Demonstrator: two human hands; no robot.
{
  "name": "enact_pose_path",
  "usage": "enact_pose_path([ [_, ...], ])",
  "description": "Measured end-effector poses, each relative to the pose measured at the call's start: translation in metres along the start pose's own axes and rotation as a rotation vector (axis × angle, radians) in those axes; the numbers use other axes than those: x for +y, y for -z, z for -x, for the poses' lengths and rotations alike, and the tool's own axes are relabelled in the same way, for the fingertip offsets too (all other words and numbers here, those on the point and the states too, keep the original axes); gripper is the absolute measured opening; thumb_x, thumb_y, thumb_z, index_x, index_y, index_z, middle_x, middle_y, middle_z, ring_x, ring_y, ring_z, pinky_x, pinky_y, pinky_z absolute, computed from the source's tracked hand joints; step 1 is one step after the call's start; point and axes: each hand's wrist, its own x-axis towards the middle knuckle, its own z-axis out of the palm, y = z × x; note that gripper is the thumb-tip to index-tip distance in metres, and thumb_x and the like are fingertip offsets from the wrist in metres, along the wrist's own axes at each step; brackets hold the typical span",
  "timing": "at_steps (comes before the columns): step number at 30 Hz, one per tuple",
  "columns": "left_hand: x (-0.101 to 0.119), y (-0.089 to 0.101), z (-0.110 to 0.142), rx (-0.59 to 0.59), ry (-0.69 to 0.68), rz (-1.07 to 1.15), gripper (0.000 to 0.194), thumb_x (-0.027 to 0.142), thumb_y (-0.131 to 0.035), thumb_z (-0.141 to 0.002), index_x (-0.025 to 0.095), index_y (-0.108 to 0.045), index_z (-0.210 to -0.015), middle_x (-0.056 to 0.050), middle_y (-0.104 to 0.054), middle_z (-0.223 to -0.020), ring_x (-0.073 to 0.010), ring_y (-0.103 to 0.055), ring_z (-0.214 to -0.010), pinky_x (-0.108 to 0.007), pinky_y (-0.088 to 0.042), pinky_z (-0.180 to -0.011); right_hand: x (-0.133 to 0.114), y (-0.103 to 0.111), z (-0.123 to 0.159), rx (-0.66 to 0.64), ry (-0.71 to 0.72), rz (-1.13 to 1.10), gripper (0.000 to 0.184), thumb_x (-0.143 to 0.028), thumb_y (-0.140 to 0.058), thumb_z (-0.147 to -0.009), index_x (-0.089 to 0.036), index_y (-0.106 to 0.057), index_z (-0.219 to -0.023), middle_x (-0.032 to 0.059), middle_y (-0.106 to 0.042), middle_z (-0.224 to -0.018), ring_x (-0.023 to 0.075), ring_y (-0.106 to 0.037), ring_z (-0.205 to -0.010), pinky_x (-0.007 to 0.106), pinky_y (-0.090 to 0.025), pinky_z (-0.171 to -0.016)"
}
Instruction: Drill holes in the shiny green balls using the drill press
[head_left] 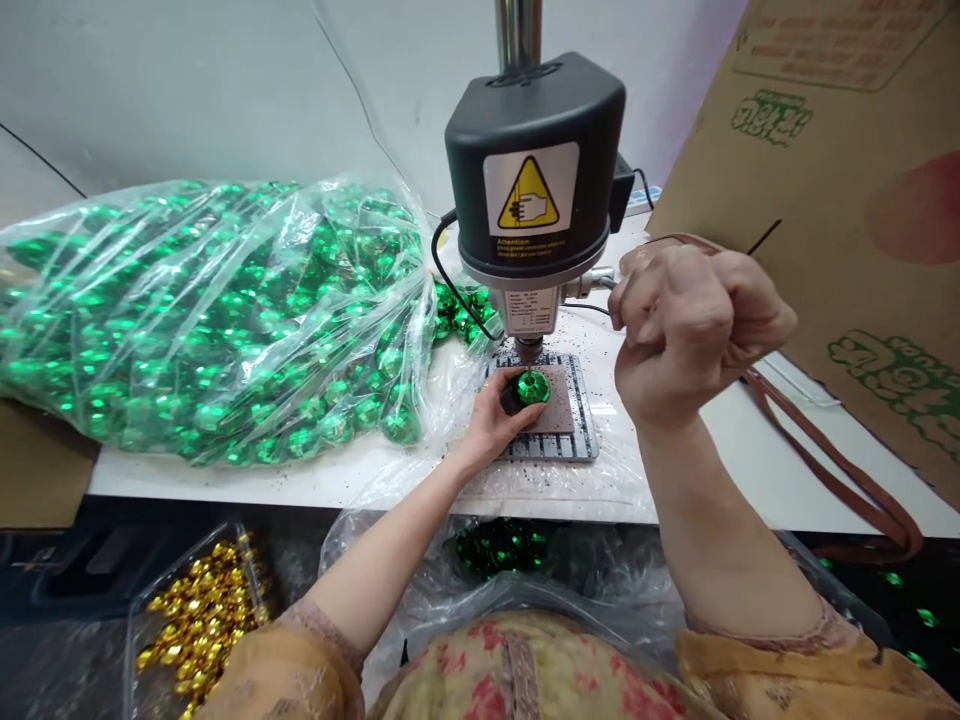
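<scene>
My left hand [491, 418] grips a shiny green faceted ball [534, 388] between thumb and fingers, directly under the chuck [528, 348] of a bench drill press [534, 180]. Something dark shows between the ball and my palm; I cannot make out what it is. The ball rests over a brownish pad [561, 412] on the slotted metal base [586, 440]. My right hand [686, 320], raised at the right of the machine, is closed around the end of its feed lever [598, 282]. Most of the lever's grip is hidden by my fingers.
A large clear bag of green balls [225, 320] lies at left on the white table [187, 480]. A cardboard box [847, 200] and a brown strap [832, 480] are at right. Below the table edge are a clear bin of gold pieces [202, 610] and plastic sheeting [375, 590].
</scene>
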Motion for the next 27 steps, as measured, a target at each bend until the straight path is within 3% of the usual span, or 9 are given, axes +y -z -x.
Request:
enact_pose_path([
  [5, -0.001, 0.000, 0.000, -0.006, 0.010, -0.004, 0.049, 0.037, -0.085, -0.081, 0.021, -0.063, -0.122, -0.008, -0.073, -0.115, -0.0260, -0.070, -0.108, -0.040, -0.056, -0.096, 0.001, 0.000, 0.004, 0.028, 0.014, 0.029, 0.055, -0.032, -0.061, -0.090, -0.020, -0.021, -0.055, -0.0052, -0.026, -0.046, 0.0096, -0.032, -0.041, 0.034, -0.027, -0.050],
  [13, 0.000, 0.000, 0.000, -0.004, -0.012, 0.007, 0.048, 0.036, -0.085, -0.082, 0.020, -0.062, -0.121, -0.008, -0.074, -0.114, -0.0252, -0.071, -0.106, -0.039, -0.057, -0.094, 0.006, 0.003, 0.009, 0.023, 0.068, -0.009, 0.058, -0.028, -0.062, -0.091, -0.019, -0.017, -0.056, -0.0051, -0.022, -0.046, 0.0063, -0.019, -0.040, 0.031, -0.014, -0.043],
  [20, -0.003, -0.002, 0.001, 0.020, -0.027, 0.013, 0.048, 0.036, -0.086, -0.081, 0.021, -0.063, -0.121, -0.007, -0.074, -0.114, -0.0248, -0.071, -0.105, -0.038, -0.058, -0.092, 0.011, 0.011, 0.013, -0.072, 0.164, -0.063, 0.049, -0.017, -0.061, -0.093, -0.019, -0.023, -0.062, -0.0072, -0.021, -0.051, 0.0027, -0.026, -0.042, 0.026, -0.025, -0.044],
  [27, -0.003, -0.003, 0.002, 0.024, -0.027, 0.021, 0.048, 0.036, -0.085, -0.082, 0.021, -0.063, -0.121, -0.007, -0.074, -0.114, -0.0252, -0.071, -0.105, -0.039, -0.058, -0.093, 0.012, 0.018, 0.022, -0.075, 0.176, -0.016, 0.052, -0.013, -0.060, -0.091, -0.019, -0.019, -0.059, -0.0070, -0.020, -0.052, 0.0036, -0.025, -0.042, 0.028, -0.025, -0.045],
])
